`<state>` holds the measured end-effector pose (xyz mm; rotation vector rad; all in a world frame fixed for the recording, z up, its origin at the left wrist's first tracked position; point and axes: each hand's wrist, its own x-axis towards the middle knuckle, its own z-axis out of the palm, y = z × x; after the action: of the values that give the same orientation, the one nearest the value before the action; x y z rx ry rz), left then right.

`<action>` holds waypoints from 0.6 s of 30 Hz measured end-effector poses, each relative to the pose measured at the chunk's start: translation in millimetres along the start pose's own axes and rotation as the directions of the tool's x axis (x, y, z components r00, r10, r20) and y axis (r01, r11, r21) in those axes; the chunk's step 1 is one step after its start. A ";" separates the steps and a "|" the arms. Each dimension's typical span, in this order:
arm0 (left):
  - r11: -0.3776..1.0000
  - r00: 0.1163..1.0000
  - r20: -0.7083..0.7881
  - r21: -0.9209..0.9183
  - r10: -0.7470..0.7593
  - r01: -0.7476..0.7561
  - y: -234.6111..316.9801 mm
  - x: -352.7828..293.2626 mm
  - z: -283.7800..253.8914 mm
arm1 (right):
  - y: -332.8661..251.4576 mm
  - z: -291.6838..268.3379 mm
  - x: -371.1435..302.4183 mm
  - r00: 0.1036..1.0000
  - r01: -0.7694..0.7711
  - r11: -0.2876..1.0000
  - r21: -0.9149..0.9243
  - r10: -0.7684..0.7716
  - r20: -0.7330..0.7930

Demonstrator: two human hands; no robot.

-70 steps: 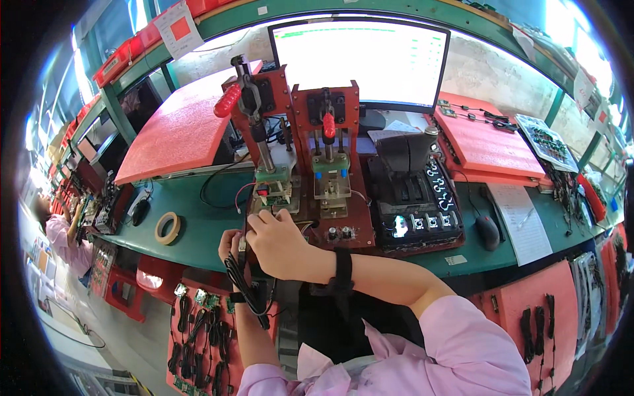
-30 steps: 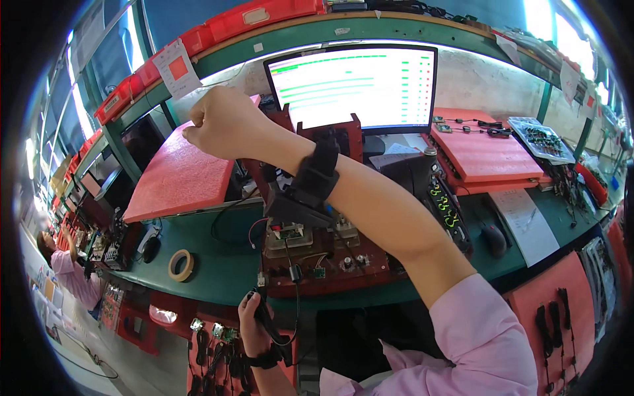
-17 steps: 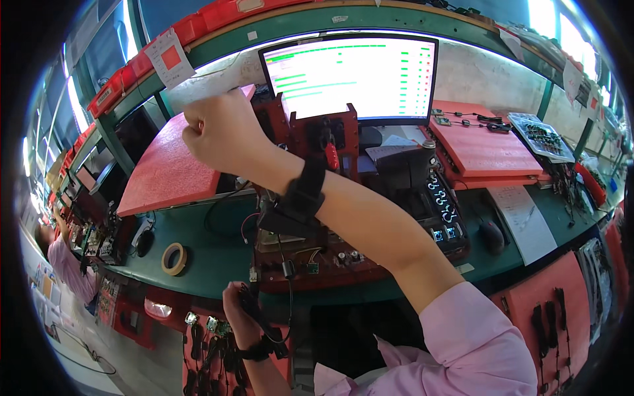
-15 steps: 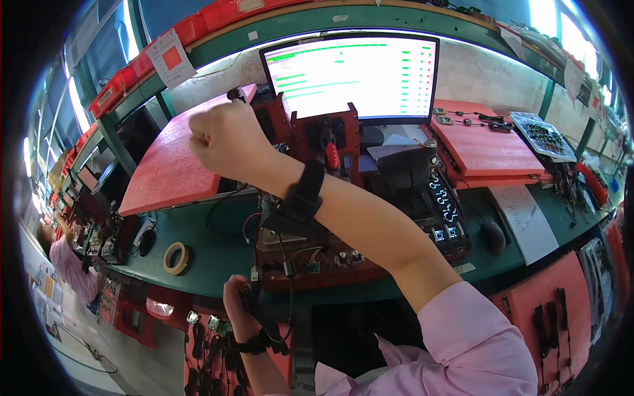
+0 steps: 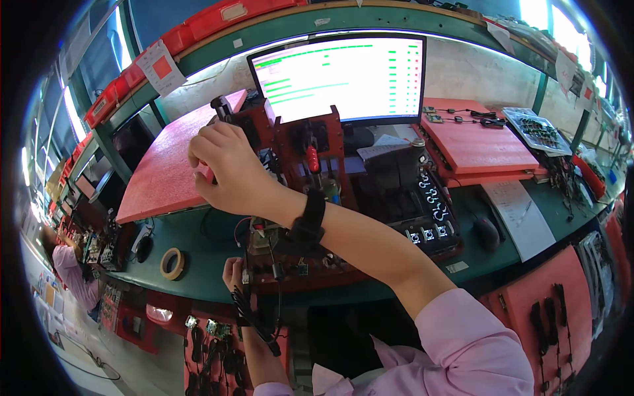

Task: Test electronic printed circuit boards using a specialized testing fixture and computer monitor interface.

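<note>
My right hand [image 5: 228, 168] reaches over the left part of a dark red test fixture [image 5: 281, 285]. It is curled round the red handle [image 5: 209, 173] of a clamp lever, only a bit of which shows. Beside it stands a second red upright with its own red-handled toggle clamp [image 5: 312, 158]. My left hand [image 5: 232, 272] is low at the fixture's front left corner, fingers bent. A coiled black cable [image 5: 246, 309] hangs from this hand beside the wrist; its gripped end is mostly hidden. A black strap [image 5: 309, 221] with a small box sits on my right wrist.
A lit monitor [image 5: 343, 79] stands behind the fixture. Pink foam boards [image 5: 168, 155] lie left and right. A tape roll [image 5: 172, 264], a mouse [image 5: 487, 234] and paper [image 5: 522, 218] rest on the green bench. Cables lie on foam below. Another person [image 5: 72, 270] works at far left.
My right hand has come down and turned, the red handle with it. My left hand has risen towards the fixture's front edge with the cable. The view has shifted slightly.
</note>
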<state>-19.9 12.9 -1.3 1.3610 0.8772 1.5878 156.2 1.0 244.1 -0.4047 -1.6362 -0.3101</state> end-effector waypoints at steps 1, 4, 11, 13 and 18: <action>0.997 0.998 -0.004 -0.058 -0.059 0.059 2.2 -4.2 1.7 | -0.6 0.4 -0.7 1.000 -0.012 1.000 -0.004 0.012 -0.006; 0.976 0.989 -0.003 -0.164 -0.149 0.147 23.2 -13.5 19.3 | 0.0 0.5 -1.7 0.999 -0.026 0.999 -0.025 0.025 -0.030; 1.000 0.998 -0.066 -0.012 -0.024 0.023 27.6 -16.7 24.2 | -5.6 -0.3 -4.4 1.000 -0.017 0.998 -0.055 0.017 -0.006; 1.000 0.998 -0.062 -0.009 0.002 -0.003 22.9 -14.9 19.3 | -7.1 0.7 -3.2 1.000 -0.018 0.999 -0.049 0.018 -0.009; 0.988 0.993 -0.040 0.104 0.115 -0.110 14.8 -14.0 14.9 | -12.1 -0.2 -5.9 0.998 -0.070 0.998 -0.011 0.070 0.003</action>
<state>-6.8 -6.1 9.0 1.4736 0.9341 1.6854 151.6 -10.4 238.8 -0.4692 -1.6201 -0.2660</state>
